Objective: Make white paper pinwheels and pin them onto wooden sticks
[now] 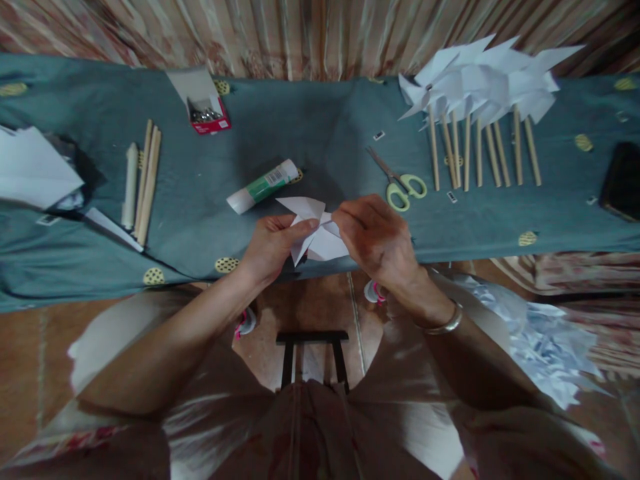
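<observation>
1. White paper makes up the pinwheel [325,243], which I see between the two hands at the near edge of the green cloth [320,140].
2. It fans out rather than running along one clear long axis: one blade tip points to the far left, another down toward the wearer, and a broad blade spreads toward the near right.
3. Its blades look plain and creased, folded toward the middle, with shadow in the folds.
4. On my feed, the left hand [267,243] pinches the pinwheel near its middle, thumb on top.
5. I see the right hand [377,240] curled narrow at the pinwheel's right side, covering part of it; I cannot tell what its fingertips grip.
6. Just beyond the left hand, a glue stick [263,187] lies aslant; scissors [395,176] with yellow-green handles lie near the right hand, tips pointing away.
7. Farther off I make out an open red box [219,125] of small metal pieces, wooden sticks [149,193] to the left, and a row of pinwheels on sticks [475,87] to the right.
</observation>
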Available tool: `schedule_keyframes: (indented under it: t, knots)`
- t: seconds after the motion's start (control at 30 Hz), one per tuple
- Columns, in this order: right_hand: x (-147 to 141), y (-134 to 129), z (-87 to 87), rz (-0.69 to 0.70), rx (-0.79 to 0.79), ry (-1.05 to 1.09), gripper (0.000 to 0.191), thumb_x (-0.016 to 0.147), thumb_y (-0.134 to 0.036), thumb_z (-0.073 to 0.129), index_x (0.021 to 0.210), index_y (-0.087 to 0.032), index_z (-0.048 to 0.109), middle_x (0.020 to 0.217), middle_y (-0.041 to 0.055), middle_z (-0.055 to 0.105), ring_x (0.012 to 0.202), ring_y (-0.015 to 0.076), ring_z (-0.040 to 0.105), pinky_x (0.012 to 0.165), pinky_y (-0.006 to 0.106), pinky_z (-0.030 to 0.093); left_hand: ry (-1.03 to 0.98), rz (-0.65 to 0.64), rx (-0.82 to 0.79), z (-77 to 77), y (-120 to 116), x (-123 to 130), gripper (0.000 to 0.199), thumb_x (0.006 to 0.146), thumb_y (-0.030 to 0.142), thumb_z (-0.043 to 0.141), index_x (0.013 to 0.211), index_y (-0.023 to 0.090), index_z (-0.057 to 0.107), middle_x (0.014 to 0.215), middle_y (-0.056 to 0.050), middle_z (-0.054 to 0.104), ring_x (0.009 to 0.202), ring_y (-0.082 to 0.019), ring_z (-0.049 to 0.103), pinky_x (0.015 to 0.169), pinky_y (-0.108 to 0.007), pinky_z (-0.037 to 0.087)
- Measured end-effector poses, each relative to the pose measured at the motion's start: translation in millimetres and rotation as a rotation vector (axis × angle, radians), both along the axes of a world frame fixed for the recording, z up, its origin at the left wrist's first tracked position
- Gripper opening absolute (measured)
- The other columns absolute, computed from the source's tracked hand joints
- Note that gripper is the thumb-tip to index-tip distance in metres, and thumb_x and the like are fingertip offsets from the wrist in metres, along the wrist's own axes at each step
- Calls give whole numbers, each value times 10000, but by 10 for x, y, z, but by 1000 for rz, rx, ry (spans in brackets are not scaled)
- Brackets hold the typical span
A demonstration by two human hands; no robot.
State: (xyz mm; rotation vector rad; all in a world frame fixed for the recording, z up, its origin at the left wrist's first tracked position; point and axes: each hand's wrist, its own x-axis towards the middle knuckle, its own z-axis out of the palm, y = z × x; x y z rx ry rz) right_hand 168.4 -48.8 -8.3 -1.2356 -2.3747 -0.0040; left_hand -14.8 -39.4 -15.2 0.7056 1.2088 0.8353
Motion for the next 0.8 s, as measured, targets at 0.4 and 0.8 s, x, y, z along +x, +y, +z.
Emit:
schedule_keyframes:
  t: [0.4, 0.8]
  knots:
    - [-13, -7, 17, 18, 29, -26, 256, 958, -96, 452, 904, -200, 680, 852, 56, 620, 852, 196, 525, 779, 352, 463, -29, 19, 0, 20, 8, 11, 208, 650, 262, 816, 542, 165, 667, 569, -9, 661, 480, -94, 533, 483, -221, 403]
    - [-12, -12, 11, 25, 27, -46, 244, 962, -106, 453, 910, -195, 675, 855, 59, 623, 851, 196, 534, 767, 351, 466, -39, 23, -14, 45, 8, 20, 167, 586, 254, 822, 560, 157, 689, 568, -23, 675, 481, -104, 542, 472, -212, 413]
